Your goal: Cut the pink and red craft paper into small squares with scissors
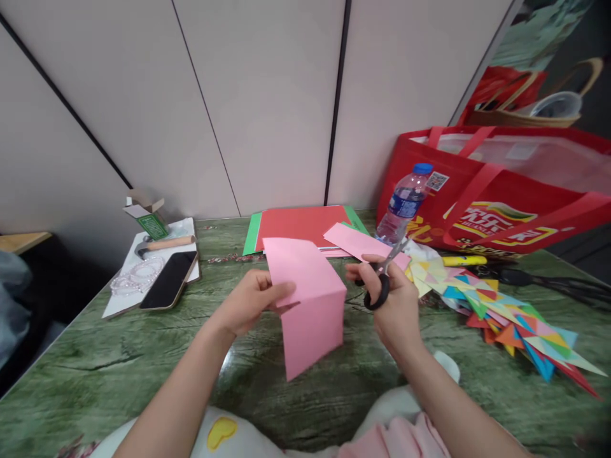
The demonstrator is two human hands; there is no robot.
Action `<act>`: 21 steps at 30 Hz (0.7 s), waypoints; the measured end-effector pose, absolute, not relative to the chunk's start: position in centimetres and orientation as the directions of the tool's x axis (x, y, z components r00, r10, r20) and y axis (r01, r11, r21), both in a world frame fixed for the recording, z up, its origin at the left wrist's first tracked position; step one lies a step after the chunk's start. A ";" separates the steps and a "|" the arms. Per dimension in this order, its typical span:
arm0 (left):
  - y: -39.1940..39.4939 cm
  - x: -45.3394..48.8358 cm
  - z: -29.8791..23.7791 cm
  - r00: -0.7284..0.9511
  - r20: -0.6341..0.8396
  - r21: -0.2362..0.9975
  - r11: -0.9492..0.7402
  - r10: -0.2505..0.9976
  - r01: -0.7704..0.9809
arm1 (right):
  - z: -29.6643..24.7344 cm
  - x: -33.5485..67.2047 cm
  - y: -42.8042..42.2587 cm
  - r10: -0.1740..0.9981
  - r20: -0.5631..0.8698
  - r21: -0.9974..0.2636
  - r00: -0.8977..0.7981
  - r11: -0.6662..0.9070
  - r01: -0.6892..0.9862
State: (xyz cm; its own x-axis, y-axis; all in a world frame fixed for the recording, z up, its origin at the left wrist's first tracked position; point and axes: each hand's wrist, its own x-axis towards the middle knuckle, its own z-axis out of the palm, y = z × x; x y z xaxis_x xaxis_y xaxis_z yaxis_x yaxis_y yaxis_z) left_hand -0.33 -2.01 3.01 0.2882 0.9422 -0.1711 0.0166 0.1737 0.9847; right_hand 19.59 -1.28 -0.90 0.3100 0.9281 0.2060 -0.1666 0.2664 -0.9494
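Observation:
A folded sheet of pink paper [310, 273] is pinched at its left side by my left hand [255, 299], thumb on top. A cut or slit shows in the sheet close to that thumb, and the lower part hangs down. My right hand [394, 292] grips black-handled scissors [382, 289], fingers in the loops. Their blades point up and away to the right, apart from the sheet. Behind the right hand lie cut pink strips [353, 240]. Farther back is a stack of red sheets [305, 222] and green sheets [251, 234].
To the left, a phone [169, 280], a hammer [165, 245], a bead string [138, 277] and a small green box [150, 219] sit together. On the right are a water bottle [405, 203], a red bag [501, 191], a yellow marker [464, 261] and colourful folded paper pieces [515, 318].

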 end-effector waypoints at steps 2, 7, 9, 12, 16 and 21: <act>-2.2 -0.5 3.3 0.386 -0.266 0.964 0.252 0.883 0.086 | -1.2 19.5 -1.1 0.977 0.103 -0.958 0.185 0.148 -0.247; -2.2 -0.5 3.2 0.435 -0.330 0.940 0.335 0.837 0.069 | -1.6 19.4 -1.3 0.938 -0.186 -0.871 -0.294 -0.295 -0.391; -2.2 -0.3 2.9 0.452 -0.265 0.946 0.321 0.852 -0.051 | -1.7 19.4 -1.3 0.891 -0.255 -0.771 -0.376 -0.422 -0.478; -2.2 0.1 2.3 0.444 -0.170 0.936 0.285 0.880 -0.205 | -1.9 19.3 -1.2 0.842 -0.392 -0.571 -0.371 -0.539 -0.619; -3.0 1.6 1.1 0.398 0.028 0.993 -0.071 0.917 0.094 | -2.2 19.0 -0.7 0.831 -0.493 -0.438 -0.258 -0.493 -0.752; -4.3 3.9 -1.0 0.443 0.169 0.867 -0.347 0.880 0.358 | -2.2 18.6 -0.5 0.865 -0.480 -0.436 -0.147 -0.381 -0.815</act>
